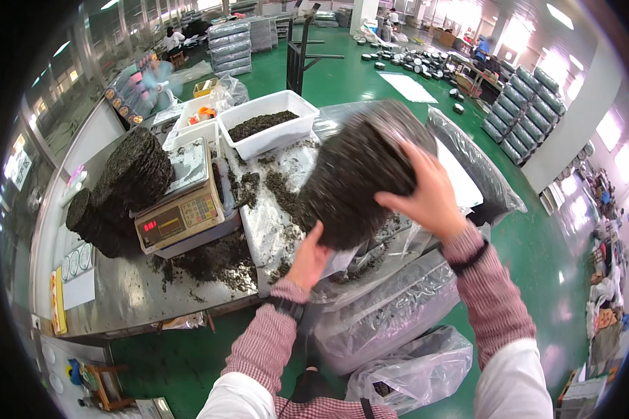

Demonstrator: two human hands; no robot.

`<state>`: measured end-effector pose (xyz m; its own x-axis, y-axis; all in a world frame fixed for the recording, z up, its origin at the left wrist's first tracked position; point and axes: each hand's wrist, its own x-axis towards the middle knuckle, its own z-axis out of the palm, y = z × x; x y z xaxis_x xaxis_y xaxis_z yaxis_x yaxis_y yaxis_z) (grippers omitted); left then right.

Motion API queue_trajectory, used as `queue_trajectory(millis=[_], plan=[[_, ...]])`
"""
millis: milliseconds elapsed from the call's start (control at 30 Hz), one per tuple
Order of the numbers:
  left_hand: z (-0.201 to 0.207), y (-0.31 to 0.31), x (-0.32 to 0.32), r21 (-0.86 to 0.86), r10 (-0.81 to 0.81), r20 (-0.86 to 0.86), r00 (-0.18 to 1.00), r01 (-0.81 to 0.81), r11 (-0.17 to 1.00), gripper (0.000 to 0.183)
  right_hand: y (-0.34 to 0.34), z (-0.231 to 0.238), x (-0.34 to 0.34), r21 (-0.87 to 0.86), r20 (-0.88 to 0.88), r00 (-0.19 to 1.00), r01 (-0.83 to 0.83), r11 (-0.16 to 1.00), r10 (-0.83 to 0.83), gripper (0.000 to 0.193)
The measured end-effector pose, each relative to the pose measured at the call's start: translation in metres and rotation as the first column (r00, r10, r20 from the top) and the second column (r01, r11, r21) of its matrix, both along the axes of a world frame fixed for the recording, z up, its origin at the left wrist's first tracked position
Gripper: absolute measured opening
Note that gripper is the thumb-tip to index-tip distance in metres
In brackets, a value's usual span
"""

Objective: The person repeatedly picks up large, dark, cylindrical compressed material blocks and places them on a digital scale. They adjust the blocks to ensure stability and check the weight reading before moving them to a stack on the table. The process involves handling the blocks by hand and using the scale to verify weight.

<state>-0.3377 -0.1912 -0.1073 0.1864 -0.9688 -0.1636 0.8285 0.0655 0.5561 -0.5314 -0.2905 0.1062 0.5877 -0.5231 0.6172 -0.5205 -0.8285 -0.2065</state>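
Note:
A thick, dark stack of dried seaweed sheets, slightly blurred by motion, is tilted above the right part of the metal table. My left hand grips its lower near edge. At its right side, my right hand presses with thumb and fingers spread around it. Left of the stack stands a digital scale with a lit red display and a bare metal pan. More dark round seaweed stacks lean beside the scale. Loose seaweed crumbs lie scattered under and around the held stack.
A white tub of seaweed bits sits behind the scale. Clear plastic bags hang over the near table edge, with another plastic bag below. A filled bag stands at right. A fan and black metal frame are farther back.

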Motion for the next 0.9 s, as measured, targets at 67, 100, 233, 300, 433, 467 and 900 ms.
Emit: queue_trajectory(millis=[67, 100, 233, 300, 433, 467, 900], plan=[[-0.027, -0.031, 0.043, 0.145, -0.079, 0.109, 0.991, 0.063, 0.987, 0.064, -0.043, -0.002, 0.065, -0.103, -0.042, 0.996, -0.087, 0.991, 0.083, 0.091], [-0.039, -0.037, 0.049, 0.331, -0.156, 0.159, 0.975, 0.097, 0.939, 0.062, -0.060, -0.014, 0.094, -0.019, -0.146, 0.985, -0.093, 0.995, 0.090, 0.092], [-0.042, 0.008, -0.003, 0.406, -0.354, 0.329, 0.875, 0.208, 0.890, 0.047, -0.076, -0.097, 0.148, 0.094, -0.207, 0.978, -0.012, 0.995, 0.032, 0.096], [-0.023, 0.049, -0.052, 0.347, -0.514, 0.318, 0.796, 0.407, 0.845, 0.033, -0.085, -0.091, 0.133, 0.131, -0.186, 0.980, -0.043, 0.990, 0.067, 0.095], [-0.065, 0.130, -0.160, 0.397, -0.843, 0.225, 0.488, 0.744, 0.537, 0.027, -0.097, -0.087, 0.102, 0.249, 0.094, 0.979, -0.198, 0.948, 0.180, 0.106], [-0.084, 0.154, -0.187, 0.367, -0.900, 0.200, 0.386, 0.823, 0.434, 0.026, -0.091, -0.084, 0.089, 0.148, 0.208, 0.958, -0.232, 0.961, 0.199, 0.099], [-0.282, 0.282, -0.326, 0.537, -0.516, 0.797, -0.313, 0.759, 0.368, 0.032, 0.374, -0.393, -0.370, 0.863, -0.415, 0.909, 0.382, -0.331, -0.033, 0.027]])
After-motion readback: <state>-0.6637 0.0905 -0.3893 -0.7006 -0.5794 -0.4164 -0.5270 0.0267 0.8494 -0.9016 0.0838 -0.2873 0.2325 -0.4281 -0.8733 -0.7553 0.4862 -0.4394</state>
